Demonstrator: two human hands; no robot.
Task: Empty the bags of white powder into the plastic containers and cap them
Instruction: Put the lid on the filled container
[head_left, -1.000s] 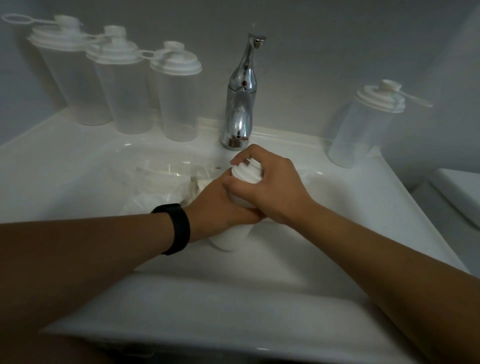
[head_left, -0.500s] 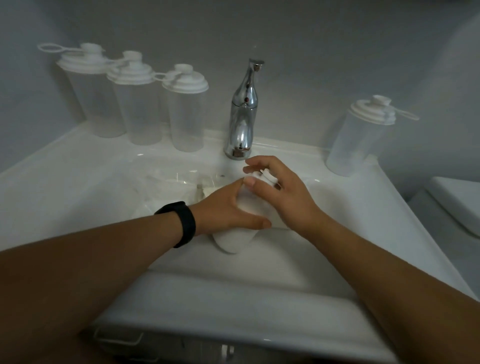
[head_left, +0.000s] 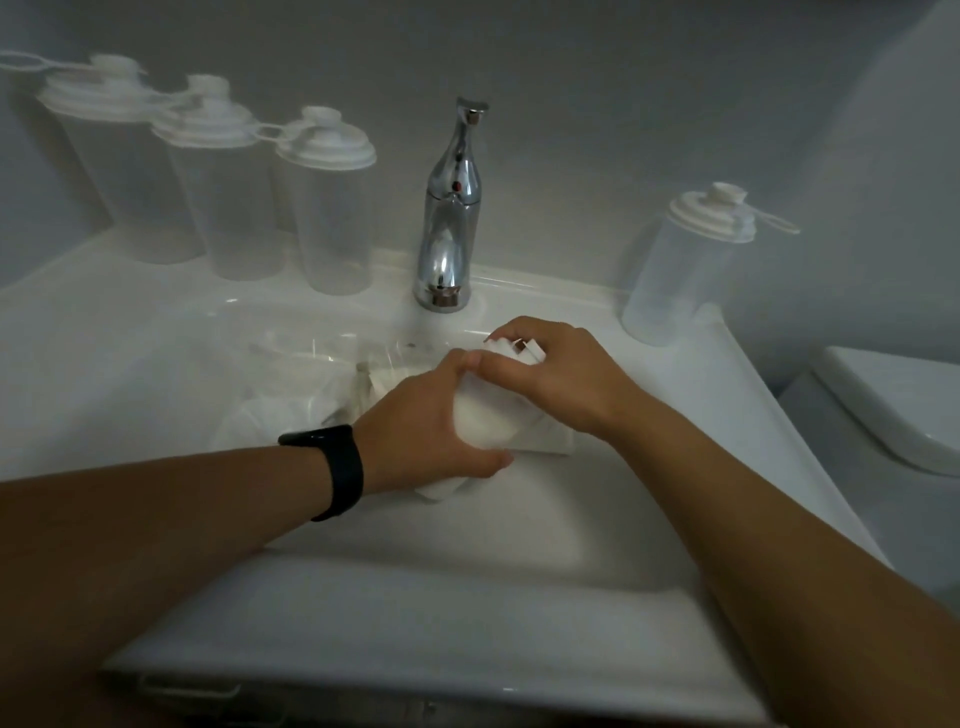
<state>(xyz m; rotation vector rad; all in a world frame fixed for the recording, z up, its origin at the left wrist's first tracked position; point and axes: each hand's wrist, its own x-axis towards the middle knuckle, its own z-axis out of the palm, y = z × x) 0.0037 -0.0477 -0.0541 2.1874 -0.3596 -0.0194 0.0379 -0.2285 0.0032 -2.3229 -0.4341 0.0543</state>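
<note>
Over the basin of the white sink (head_left: 467, 613), my left hand (head_left: 426, 431) grips the body of a plastic container (head_left: 483, 421) filled with white powder. My right hand (head_left: 556, 374) curls over its top and grips the white cap (head_left: 514, 348). The container leans to the right. Clear plastic bags (head_left: 306, 384) holding white powder lie in the basin left of my hands. Three empty capped containers (head_left: 223, 197) stand at the back left. Another capped container (head_left: 685, 260) stands at the back right.
A chrome tap (head_left: 449, 218) rises behind my hands at the back of the sink. A white toilet (head_left: 893, 415) sits at the right edge. I wear a black band (head_left: 337, 467) on my left wrist.
The container has tilted from upright to leaning right in my hands, and my right hand has shifted round the cap. The view has dropped and pulled back a little.
</note>
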